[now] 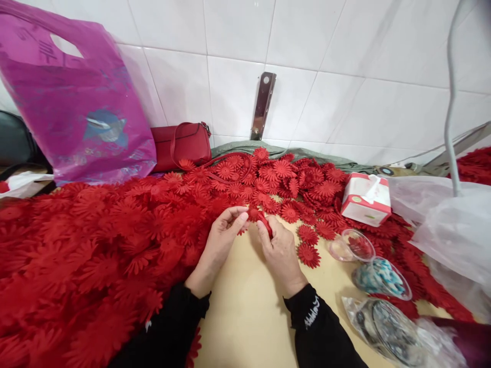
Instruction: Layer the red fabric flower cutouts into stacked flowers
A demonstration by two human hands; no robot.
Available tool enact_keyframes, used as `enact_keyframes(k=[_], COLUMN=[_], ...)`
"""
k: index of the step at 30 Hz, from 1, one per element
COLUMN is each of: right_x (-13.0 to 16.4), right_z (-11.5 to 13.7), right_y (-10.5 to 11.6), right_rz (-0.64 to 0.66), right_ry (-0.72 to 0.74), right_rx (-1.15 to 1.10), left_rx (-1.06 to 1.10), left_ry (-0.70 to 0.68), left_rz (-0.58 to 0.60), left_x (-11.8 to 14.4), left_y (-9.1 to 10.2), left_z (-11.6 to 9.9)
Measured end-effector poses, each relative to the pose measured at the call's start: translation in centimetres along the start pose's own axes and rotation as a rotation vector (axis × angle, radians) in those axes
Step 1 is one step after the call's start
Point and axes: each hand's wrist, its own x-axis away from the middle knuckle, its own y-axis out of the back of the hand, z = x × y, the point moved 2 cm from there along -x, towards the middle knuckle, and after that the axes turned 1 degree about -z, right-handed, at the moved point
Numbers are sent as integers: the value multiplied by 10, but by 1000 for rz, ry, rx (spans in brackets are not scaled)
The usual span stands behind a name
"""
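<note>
Black sleeves up front, then a huge heap of red fabric flowers covering the worktop's left side. Both hands, left and right, pinch one small red flower piece together mid-worktop.

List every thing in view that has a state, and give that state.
left hand: fingers pinching a red fabric flower.
right hand: closed on the same flower.
red purse: closed, upright against the wall.
pink plastic bag: leaning on the wall.
tissue box: open, tissue sticking out.
clear cup: lying tipped.
cup of blue pieces: tipped, partly full.
</note>
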Motion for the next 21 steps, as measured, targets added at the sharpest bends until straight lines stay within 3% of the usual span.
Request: enact_keyframes(k=[5, 8, 14, 17, 21], right_x=[-2, -1, 3, 3, 1], right_z=[7, 6, 0, 1, 0], right_y=[4, 1, -7, -7, -3], right_rz=[55, 61, 58, 78, 91], right_ry=[-70, -78, -149, -197, -227], right_rx=[-200, -237, -361, -445, -412], left_rx=[-103, -122, -114, -72, -46], left_ry=[-51, -59, -80, -74, -31], left_rz=[139, 163, 109, 25, -35], left_x=[5, 4, 3, 3, 1], left_y=[-6, -8, -8, -6, -3], left_z=[-6, -6, -3, -2, 0])
